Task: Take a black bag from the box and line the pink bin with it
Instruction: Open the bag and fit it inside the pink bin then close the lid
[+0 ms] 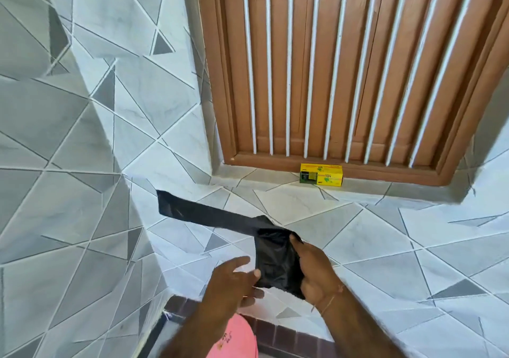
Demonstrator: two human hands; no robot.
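Facing a grey-and-white tiled wall and a barred wooden window (pixel 344 62), with the yellow box (pixel 321 174) sitting on the sill. Holding the black bag (pixel 276 261) up in the air: right hand (pixel 316 272) clamped on the folded bundle, left hand (pixel 234 283) pinching its lower left edge, forefinger loose. Trailing one unfolded strip up and to the left, long axis slanting. Glimpsing the pink bin (pixel 237 338) below the wrists, nearer the left hand, not yet lined.

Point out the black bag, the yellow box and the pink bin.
black bag (pixel 276 261), head view: on the folded bundle between both hands.
yellow box (pixel 326 174), head view: on its front face, on the window ledge.
pink bin (pixel 239 338), head view: on its visible top, bottom edge.
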